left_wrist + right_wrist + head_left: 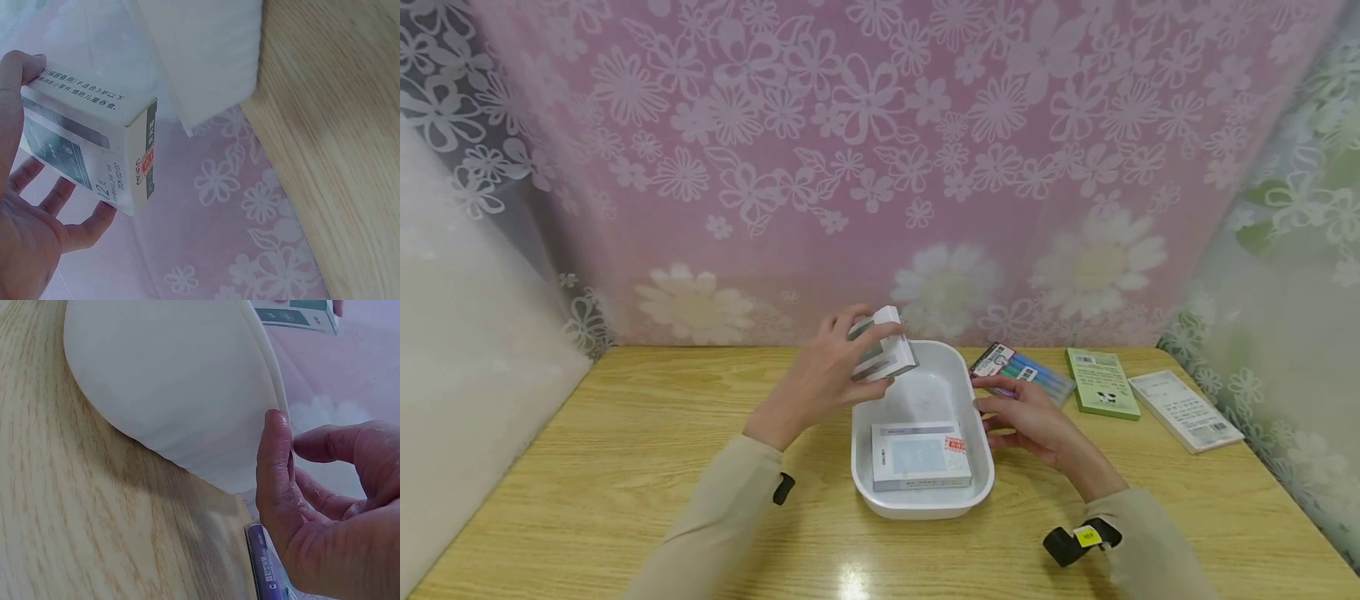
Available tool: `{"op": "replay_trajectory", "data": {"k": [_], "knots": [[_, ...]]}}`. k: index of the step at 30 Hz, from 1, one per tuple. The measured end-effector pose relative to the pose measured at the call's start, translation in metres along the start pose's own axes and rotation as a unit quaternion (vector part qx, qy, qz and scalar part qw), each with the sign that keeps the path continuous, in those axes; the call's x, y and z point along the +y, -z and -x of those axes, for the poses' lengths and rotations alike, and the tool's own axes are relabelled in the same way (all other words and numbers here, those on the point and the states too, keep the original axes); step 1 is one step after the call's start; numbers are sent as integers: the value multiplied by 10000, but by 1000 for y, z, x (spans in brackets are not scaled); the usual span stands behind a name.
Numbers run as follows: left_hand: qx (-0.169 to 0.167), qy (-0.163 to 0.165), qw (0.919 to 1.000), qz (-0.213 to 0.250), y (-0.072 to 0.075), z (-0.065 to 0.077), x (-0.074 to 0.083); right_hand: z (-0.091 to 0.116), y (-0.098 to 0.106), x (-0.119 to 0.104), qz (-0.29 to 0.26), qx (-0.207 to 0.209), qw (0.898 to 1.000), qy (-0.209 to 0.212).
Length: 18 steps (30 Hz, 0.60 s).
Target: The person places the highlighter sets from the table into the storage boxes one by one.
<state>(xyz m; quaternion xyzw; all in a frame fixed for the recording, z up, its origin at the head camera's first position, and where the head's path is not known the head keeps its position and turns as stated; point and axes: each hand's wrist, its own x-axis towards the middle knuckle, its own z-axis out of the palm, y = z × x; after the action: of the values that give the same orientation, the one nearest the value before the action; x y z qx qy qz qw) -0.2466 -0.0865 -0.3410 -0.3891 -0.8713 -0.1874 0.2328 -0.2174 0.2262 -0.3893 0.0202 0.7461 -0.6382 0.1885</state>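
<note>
In the head view, my left hand (831,367) grips a small white box (883,346) with a grey-green panel, tilted above the far left rim of a white plastic tray (857,433). The left wrist view shows printed Chinese text and a red sticker on that box (81,137), thumb on one side and fingers on the other. My right hand (1030,421) pinches the tray's right rim; in the right wrist view one finger (275,462) lies along the outer wall. A second white box (920,458) with a pale blue panel lies flat in the tray's near half.
Right of the tray lies a clear pack of coloured pens (1026,372), partly behind my right hand. Farther right are a green box (1102,383) with a panda picture and a white box (1186,411). A pink floral curtain (850,208) hangs behind the wooden table (587,467).
</note>
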Motion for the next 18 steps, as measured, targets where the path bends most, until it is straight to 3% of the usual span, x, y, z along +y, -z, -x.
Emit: {"op": "replay_trajectory", "data": {"k": [8,18], "knots": [[-147,-102,9996,216,-9,-15,11,1,0,0,24,35,10000,-33],[-378,-57,9985,379,-20,-21,17,0,0,-1,-78,-18,10000,-9]]}}
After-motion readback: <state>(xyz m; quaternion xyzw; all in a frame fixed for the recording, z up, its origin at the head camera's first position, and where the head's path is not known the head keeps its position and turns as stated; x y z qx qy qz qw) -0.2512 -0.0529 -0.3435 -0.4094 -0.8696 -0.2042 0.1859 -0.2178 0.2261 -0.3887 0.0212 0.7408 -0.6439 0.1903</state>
